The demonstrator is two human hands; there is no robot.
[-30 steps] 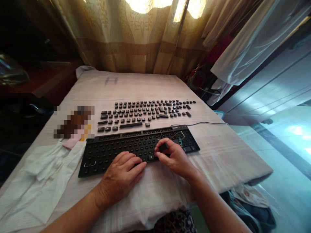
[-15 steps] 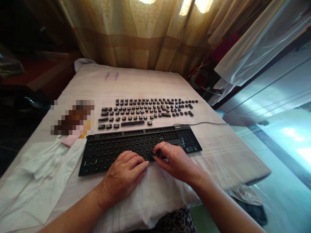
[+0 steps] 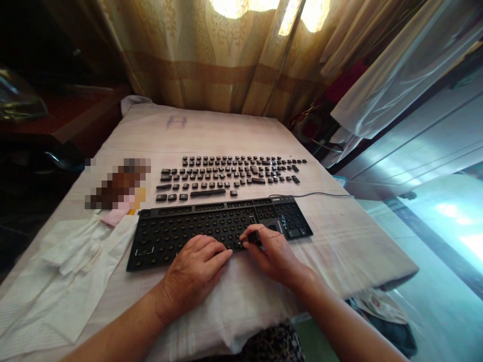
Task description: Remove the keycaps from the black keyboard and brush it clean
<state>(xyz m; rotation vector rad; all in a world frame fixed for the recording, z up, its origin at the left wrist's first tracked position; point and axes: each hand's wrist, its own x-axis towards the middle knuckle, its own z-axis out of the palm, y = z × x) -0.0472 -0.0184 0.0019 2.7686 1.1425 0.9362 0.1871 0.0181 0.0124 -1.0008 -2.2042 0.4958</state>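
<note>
A black keyboard (image 3: 162, 235) with its keycaps removed over most of its area lies on a sheet-covered table. My left hand (image 3: 198, 264) rests on its front edge, fingers stretched out and lying flat, holding nothing. My right hand (image 3: 273, 251) pinches a small black tool (image 3: 254, 237) with thin wire loops, probably a keycap puller. Its fingertips are at the lower middle of the keyboard, just right of my left fingertips. The contact point there is too small to make out. Behind the keyboard, loose keycaps (image 3: 166, 171) lie in rows, with the long spacebar (image 3: 207, 192) in front.
The keyboard cable (image 3: 320, 193) runs off to the right edge of the table. White cloth (image 3: 90, 261) and a pixelated brown item (image 3: 126, 183) lie at the left. A patterned curtain (image 3: 211, 65) hangs behind the table (image 3: 226, 133).
The view has tilted up slightly. My right fingers and the black tool have shifted a little, with the tool turned more sideways. My left hand stays in place on the keyboard.
</note>
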